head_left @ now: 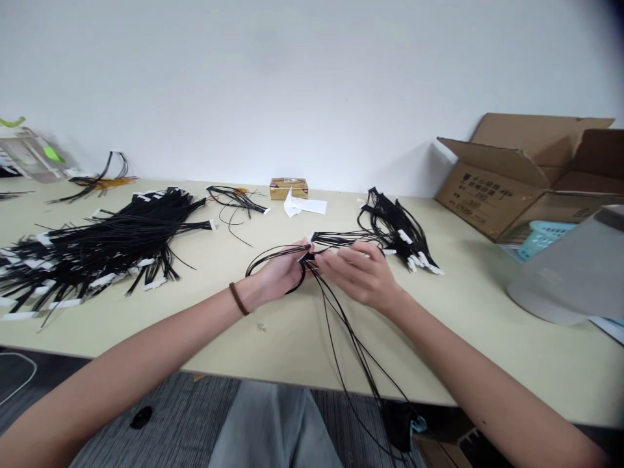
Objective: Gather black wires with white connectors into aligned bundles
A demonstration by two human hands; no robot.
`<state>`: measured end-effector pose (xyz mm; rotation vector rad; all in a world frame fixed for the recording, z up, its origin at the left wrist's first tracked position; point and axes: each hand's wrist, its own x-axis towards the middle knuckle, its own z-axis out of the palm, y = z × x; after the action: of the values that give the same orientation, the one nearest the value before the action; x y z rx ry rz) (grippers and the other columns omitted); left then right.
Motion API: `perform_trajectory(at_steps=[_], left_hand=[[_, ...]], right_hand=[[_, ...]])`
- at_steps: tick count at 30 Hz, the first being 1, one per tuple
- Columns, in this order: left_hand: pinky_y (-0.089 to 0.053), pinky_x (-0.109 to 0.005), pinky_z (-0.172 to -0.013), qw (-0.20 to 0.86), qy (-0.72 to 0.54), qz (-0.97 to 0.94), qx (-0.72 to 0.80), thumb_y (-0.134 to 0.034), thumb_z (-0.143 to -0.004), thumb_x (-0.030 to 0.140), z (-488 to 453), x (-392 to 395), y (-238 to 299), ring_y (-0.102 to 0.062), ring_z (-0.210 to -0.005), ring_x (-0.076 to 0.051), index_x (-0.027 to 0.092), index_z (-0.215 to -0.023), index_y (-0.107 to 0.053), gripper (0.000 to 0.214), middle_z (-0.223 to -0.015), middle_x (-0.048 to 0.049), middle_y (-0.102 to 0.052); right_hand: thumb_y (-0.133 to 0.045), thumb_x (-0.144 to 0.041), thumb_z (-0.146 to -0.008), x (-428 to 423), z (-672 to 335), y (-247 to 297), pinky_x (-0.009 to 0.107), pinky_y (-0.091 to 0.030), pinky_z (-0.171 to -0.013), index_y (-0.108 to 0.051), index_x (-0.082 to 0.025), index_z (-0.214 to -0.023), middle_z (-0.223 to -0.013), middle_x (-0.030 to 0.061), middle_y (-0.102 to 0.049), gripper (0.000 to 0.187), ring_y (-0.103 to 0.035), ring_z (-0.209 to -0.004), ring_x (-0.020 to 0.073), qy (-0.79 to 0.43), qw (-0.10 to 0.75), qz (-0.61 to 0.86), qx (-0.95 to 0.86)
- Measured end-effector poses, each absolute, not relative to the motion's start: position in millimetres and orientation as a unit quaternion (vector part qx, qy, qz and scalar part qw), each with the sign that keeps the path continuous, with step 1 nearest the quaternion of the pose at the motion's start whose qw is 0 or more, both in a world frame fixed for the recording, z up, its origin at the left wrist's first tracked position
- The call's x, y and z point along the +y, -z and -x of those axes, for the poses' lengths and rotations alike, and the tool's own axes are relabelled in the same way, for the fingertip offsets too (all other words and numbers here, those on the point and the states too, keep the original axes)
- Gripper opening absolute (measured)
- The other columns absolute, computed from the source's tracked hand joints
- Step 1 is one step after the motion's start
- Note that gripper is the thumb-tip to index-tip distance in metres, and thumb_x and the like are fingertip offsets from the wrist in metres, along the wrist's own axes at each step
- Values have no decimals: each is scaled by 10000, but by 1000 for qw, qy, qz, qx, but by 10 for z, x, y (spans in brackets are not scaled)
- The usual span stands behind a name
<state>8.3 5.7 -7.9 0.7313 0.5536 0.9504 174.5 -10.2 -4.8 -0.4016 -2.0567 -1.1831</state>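
A black wire harness is between my two hands above the table. My left hand, with a brown band at its wrist, is closed around the harness close to a small white connector. Fingers of my right hand are curled together on the same harness, just right of the left fingertips; the exact pinch point is partly hidden. Loose black wires run down from the hands over the table's front edge. Other strands loop out to the left of my left hand.
A big heap of black harnesses covers the table's left side. A smaller bundle lies to the right. At the back sit a gold tissue box and white paper. An open cardboard box and grey bin stand right.
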Motion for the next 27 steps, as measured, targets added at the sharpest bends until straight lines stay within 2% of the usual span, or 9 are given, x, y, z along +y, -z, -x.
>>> perform_trajectory(at_steps=[3,6,10,15,18,21,24,27], left_hand=[[-384,-235,-616,802,-432,-316,266,-500,-807,128,-71,53,66,-492,-613,-84,143,-680,-567,144,-645,13,-553],[-364,-228,-597,805,-423,-311,276,-475,-816,114,-76,38,50,-458,-577,-73,140,-668,-566,176,-619,19,-519],[-354,-227,-595,803,-420,-301,298,-453,-824,109,-89,30,25,-445,-554,-69,139,-658,-566,203,-617,16,-503],[-349,-211,-577,807,-428,-291,285,-470,-819,115,-90,49,35,-427,-541,-62,138,-645,-550,192,-604,22,-480],[-353,-211,-569,801,-439,-290,285,-486,-810,115,-78,74,57,-437,-544,-62,143,-661,-546,163,-621,21,-495],[-385,-225,-598,791,-452,-304,279,-491,-800,99,-62,101,61,-476,-565,-72,149,-679,-540,140,-637,20,-518],[-422,-254,-663,783,-456,-319,278,-498,-801,123,-47,125,54,-542,-629,-100,151,-723,-552,99,-692,-6,-573],[-432,-264,-669,770,-453,-336,296,-500,-815,183,-29,147,60,-576,-658,-122,146,-773,-558,80,-742,-42,-612]], right_hand=[[-451,-61,-841,-73,-1735,59,276,-407,-761,-570,-205,-792,-883,-19,-612,193,-500,-880,92,477,273,119,-827],[-415,-59,-858,-37,-1716,80,268,-420,-765,-565,-201,-774,-856,-32,-615,223,-513,-859,83,467,232,121,-845],[-420,-53,-859,-17,-1706,93,268,-426,-762,-558,-190,-777,-843,-30,-617,211,-524,-867,82,457,228,116,-852],[-436,-73,-863,-9,-1692,127,283,-430,-808,-564,-194,-865,-895,-26,-644,177,-548,-892,90,408,276,132,-860],[-437,-120,-873,-6,-1674,173,301,-443,-817,-564,-206,-945,-942,-6,-654,169,-563,-927,113,296,317,186,-882],[-425,-142,-874,-43,-1645,173,296,-478,-798,-569,-201,-976,-961,23,-655,186,-583,-934,127,98,392,246,-881],[-403,-209,-890,-115,-1610,92,283,-511,-765,-569,-205,-953,-935,31,-656,178,-617,-863,116,-106,482,305,-815],[-401,-318,-894,-154,-1604,-23,279,-531,-676,-522,-199,-892,-812,20,-641,170,-627,-742,114,-256,561,318,-720]])
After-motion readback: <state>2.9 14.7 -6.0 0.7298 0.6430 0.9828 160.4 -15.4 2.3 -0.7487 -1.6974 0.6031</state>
